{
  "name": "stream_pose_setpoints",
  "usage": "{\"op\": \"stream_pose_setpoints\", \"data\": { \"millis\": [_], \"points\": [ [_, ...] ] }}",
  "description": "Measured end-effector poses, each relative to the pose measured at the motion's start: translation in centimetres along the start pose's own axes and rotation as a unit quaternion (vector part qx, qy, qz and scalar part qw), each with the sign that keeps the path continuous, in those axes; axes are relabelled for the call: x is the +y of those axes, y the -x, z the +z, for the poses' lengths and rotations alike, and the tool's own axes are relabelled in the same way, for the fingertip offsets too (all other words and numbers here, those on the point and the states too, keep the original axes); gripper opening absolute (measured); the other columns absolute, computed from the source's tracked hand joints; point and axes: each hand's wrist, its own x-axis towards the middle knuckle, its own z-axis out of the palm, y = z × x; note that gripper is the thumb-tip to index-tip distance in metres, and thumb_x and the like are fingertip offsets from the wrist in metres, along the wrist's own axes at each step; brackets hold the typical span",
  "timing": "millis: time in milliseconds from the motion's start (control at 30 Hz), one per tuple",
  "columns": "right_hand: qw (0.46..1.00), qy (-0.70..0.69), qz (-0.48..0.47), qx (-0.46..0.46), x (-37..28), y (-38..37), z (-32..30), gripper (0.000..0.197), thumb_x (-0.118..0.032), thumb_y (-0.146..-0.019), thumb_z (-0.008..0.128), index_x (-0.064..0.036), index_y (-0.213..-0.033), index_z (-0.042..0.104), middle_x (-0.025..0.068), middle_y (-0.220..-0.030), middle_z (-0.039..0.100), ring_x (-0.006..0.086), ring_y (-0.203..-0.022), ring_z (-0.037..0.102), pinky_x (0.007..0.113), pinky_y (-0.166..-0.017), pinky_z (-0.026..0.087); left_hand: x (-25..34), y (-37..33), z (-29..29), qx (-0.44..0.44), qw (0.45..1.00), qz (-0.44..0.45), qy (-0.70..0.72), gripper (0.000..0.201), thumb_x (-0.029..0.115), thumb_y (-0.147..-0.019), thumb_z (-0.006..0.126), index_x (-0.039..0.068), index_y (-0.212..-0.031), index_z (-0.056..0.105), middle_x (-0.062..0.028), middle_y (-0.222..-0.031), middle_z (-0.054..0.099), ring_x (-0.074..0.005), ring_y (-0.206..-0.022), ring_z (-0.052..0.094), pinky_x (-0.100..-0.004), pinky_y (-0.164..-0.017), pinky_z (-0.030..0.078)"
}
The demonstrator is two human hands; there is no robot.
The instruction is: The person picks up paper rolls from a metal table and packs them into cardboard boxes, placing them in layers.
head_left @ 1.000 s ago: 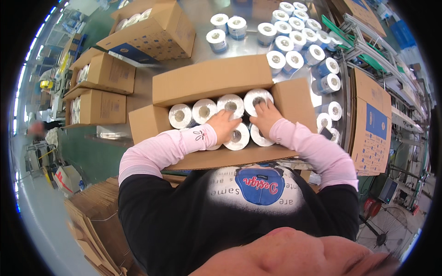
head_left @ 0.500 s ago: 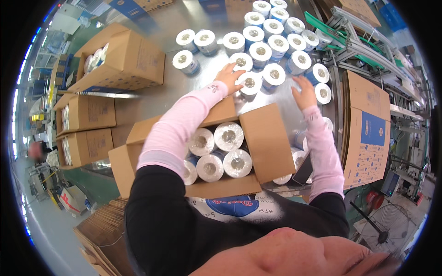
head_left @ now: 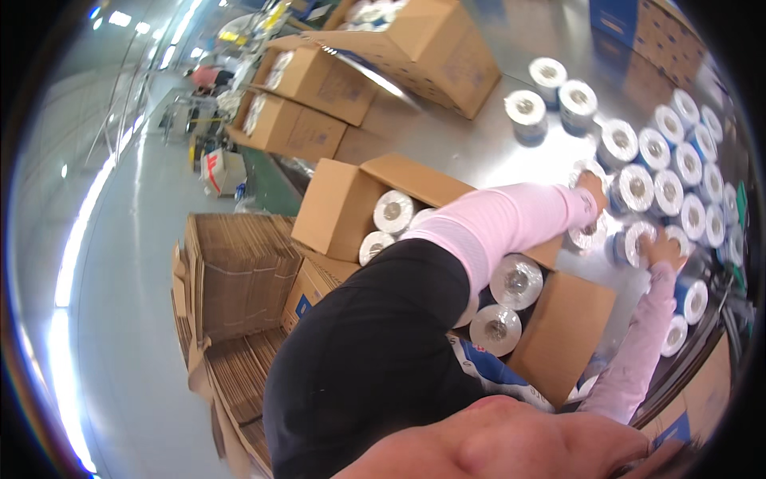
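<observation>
White film-wrapped paper rolls with blue sides stand on end on a shiny metal table (head_left: 558,156). My left hand (head_left: 591,191) reaches between two rolls, its fingers curled against the farther roll (head_left: 585,169); the nearer roll (head_left: 589,234) stands by my wrist. Its fingertips are partly hidden. My right hand (head_left: 662,250) has its fingers round another roll (head_left: 637,242). Below my arms is an open cardboard box (head_left: 562,323) holding several rolls (head_left: 516,281) with its flaps folded out. My left sleeve covers part of its contents.
Several more rolls (head_left: 669,191) crowd the table at right; three (head_left: 547,76) stand apart farther back. Filled cartons (head_left: 435,52) line the far left. A stack of flattened cardboard (head_left: 239,271) is at my left, beside the floor (head_left: 152,319). A machine rail (head_left: 738,311) runs along the right.
The view has turned left, so the table now appears farther right. My right hand, apart from the rolls before, now has its fingers on one. My left hand stays among the same rolls.
</observation>
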Motion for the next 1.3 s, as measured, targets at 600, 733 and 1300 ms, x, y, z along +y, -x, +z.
{"op": "stream_pose_setpoints", "data": {
  "millis": [600, 733, 1300],
  "points": [
    [0.986, -0.149, -0.022, 0.071, 5.3, 13.4, 16.5, 0.065, -0.052, -0.08, 0.062, -0.017, -0.133, 0.051, 0.0094, -0.129, 0.058, 0.0254, -0.122, 0.054, 0.043, -0.105, 0.038, -14.5, 21.5, -8.5, 0.208, 0.622, 0.091, 0.75, 0.022, 0.011, -0.074, 0.07, 0.005, -0.095, 0.067, -0.0028, -0.084, 0.065, -0.0095, -0.08, 0.06, -0.0252, -0.07, 0.05],
    [0.939, -0.319, -0.033, 0.122, 5.7, 19.4, 11.8, 0.062, -0.05, -0.079, 0.064, -0.0158, -0.13, 0.053, 0.0093, -0.125, 0.059, 0.0259, -0.119, 0.055, 0.044, -0.102, 0.04, -16.2, 33.6, -6.1, 0.161, 0.6, 0.109, 0.776, 0.034, 0.006, -0.078, 0.063, 0.003, -0.112, 0.062, -0.0047, -0.099, 0.065, -0.0112, -0.089, 0.059, -0.0253, -0.077, 0.048],
    [0.806, -0.059, -0.564, 0.171, -29.7, 39.3, -10.3, 0.034, -0.027, -0.063, 0.071, -0.0145, -0.095, 0.071, 0.01, -0.088, 0.06, 0.0292, -0.097, 0.055, 0.045, -0.091, 0.037, -21.2, 53.0, 1.1, 0.176, 0.964, 0.089, 0.18, 0.029, 0.009, -0.066, 0.068, 0.011, -0.096, 0.07, -0.0144, -0.098, 0.055, -0.0341, -0.099, 0.055, -0.0412, -0.086, 0.048]
  ]
}}
